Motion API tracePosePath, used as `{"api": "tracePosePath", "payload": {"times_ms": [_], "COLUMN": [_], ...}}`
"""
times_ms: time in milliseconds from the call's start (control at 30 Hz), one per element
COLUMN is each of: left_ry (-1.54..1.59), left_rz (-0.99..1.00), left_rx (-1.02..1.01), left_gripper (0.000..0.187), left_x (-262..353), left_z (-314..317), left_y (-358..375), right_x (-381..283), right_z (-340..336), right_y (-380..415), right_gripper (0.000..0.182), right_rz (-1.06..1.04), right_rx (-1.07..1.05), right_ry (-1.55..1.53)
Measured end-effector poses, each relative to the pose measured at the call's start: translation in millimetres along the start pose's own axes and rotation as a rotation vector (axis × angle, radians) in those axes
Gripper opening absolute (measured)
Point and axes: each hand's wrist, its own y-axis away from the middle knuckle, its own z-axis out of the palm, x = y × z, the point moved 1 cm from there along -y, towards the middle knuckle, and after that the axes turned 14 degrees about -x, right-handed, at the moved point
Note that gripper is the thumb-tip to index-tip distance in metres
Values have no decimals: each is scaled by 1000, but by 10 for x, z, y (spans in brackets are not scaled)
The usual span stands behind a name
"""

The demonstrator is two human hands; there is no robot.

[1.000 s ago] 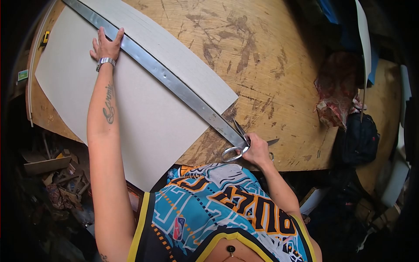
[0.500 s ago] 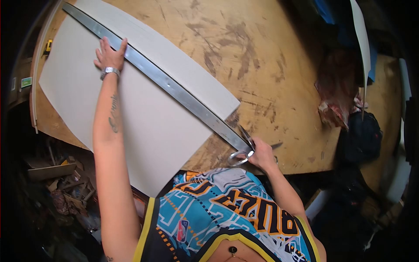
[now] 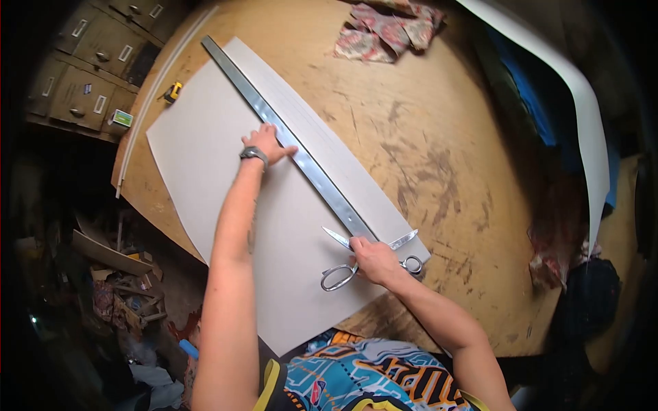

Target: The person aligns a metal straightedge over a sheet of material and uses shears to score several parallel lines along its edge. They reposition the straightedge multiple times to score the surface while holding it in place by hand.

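A long metal straightedge (image 3: 319,177) lies diagonally across a large pale grey sheet (image 3: 205,137), its far end jutting a little past the sheet's edge. My left hand (image 3: 269,144) rests at the straightedge's near-left edge, fingers spread, with the thumb on the metal. At the near end of the straightedge, my right hand (image 3: 378,262) grips metal scissors (image 3: 338,277). Their blades are spread apart, one pointing left and one right, and the pivot is hidden under the hand. Faint lines run along the sheet to the right of the straightedge.
A yellow tape measure (image 3: 173,92) sits on the wooden table (image 3: 439,137) by the sheet's left edge. Patterned cloth (image 3: 391,34) lies at the far side. Drawers (image 3: 86,96) stand at far left, wood scraps (image 3: 133,294) below. A curved white sheet (image 3: 586,103) hangs at right.
The straightedge has slid away from me along the sheet; its near end now lies on the sheet rather than beyond it. My right hand and the scissors have come over the sheet.
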Motion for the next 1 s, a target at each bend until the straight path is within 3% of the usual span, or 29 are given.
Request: {"api": "tracePosePath", "payload": {"times_ms": [67, 167, 333, 367, 467, 500, 633, 833, 867, 933, 1000], "left_ry": [15, 28, 80, 101, 9, 21, 30, -59, -68, -87, -88], "left_rz": [6, 24, 109, 131, 98, 68, 48, 97, 97, 89, 99], "left_rx": [-12, -13, -75, -80, 66, -41, -64, 19, -16, -69, -48], "left_gripper": [93, 89, 88, 102, 119, 136, 150, 151, 152, 153, 153], "left_x": [-15, -6, -220, -315, -576, -683, -1027, -1114, -1099, -1074, -1107], "left_z": [-7, -106, -346, -385, -586, -655, -737, -734, -750, -815, -736], "left_y": [-38, 11, -226, -352, -589, -746, -1130, -1208, -1201, -1248, -1295], "right_x": [11, 23, 66, 49, 63, 66, 3, -87, -66, 8, -190], "right_z": [1, -64, -192, -224, -209, -188, -309, -506, -575, -892, -1674], "right_y": [-294, -457, -434, -440, -466, -448, -472, -599, -642, -872, -1442], "right_gripper": [13, 28, 29, 29, 36, 36, 39, 46, 48, 53, 67], "right_rz": [38, 114, 58, 46, 56, 62, 88, 228, 177, 64, 77], "right_rx": [-56, -146, -197, -215, -273, -283, -334, -547, -632, -791, -861], "right_ry": [42, -43, -93, -81, -66, -64, -89, -139, -144, -143, -208]}}
